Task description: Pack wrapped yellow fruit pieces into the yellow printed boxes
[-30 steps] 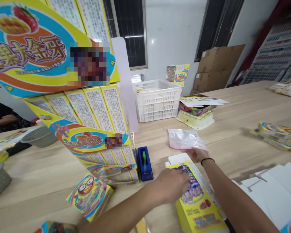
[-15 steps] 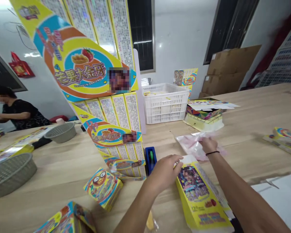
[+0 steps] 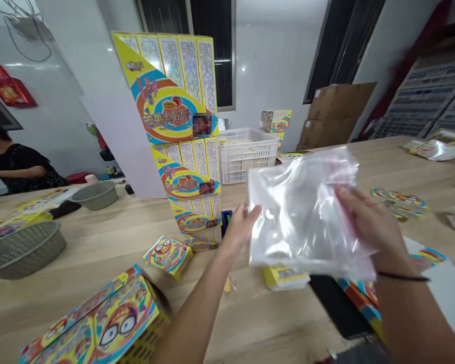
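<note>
A clear, shiny plastic bag (image 3: 291, 217) is held up in front of me, possibly with more than one layer. My right hand (image 3: 371, 227) grips its right side, where pinkish film bunches under the thumb. At the bag's left edge is my left hand (image 3: 240, 227), thumb raised apart from the fingers and overlapping the edge; whether it touches is unclear. Below the bag shows the end of a yellow box (image 3: 286, 278), the rest covered. A small yellow printed box (image 3: 169, 257) lies left of my left hand.
Stacked display boxes (image 3: 185, 187) stand behind my left hand. A white crate (image 3: 248, 156) is at the back. Bottom left is a larger printed box (image 3: 109, 323); grey baskets (image 3: 23, 250) stand farther left. A black phone-like slab (image 3: 341, 306) lies below the bag. A person (image 3: 15, 162) sits far left.
My right hand has lifted the plastic bag off the table and brought it closer, above the yellow box. My left hand has left the box's top for the bag's left edge. The view has shifted.
</note>
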A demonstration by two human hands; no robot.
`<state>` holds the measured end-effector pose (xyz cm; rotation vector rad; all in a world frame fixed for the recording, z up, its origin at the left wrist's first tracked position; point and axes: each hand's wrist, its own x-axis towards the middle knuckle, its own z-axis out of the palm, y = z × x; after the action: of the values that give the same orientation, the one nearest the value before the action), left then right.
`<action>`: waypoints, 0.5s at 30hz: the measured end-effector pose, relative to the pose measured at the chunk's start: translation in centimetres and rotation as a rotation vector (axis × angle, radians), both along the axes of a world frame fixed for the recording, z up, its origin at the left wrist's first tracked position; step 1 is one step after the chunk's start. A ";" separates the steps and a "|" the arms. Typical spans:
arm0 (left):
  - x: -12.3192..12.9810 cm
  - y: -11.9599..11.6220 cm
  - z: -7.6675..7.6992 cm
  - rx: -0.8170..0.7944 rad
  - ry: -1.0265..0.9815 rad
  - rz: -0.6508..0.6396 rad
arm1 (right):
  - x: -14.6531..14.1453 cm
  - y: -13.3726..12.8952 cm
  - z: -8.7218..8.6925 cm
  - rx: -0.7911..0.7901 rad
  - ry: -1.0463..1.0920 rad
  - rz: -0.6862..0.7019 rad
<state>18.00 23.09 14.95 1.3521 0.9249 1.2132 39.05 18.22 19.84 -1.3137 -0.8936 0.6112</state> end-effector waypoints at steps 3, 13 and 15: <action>-1.5 -5.1 -3.3 -0.110 -0.024 0.053 | -2.6 -5.6 -3.6 -0.094 0.076 0.119; -11.5 -17.1 -17.0 -0.344 0.254 0.377 | -11.0 -17.3 -21.6 -0.561 0.354 0.313; -12.6 -17.8 -18.4 -0.328 0.326 0.431 | -11.9 -18.2 -24.0 -0.574 0.281 0.318</action>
<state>5.38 5.30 -3.40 1.1331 1.6362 1.1028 27.10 0.06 -4.17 -1.5471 -0.7203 1.3407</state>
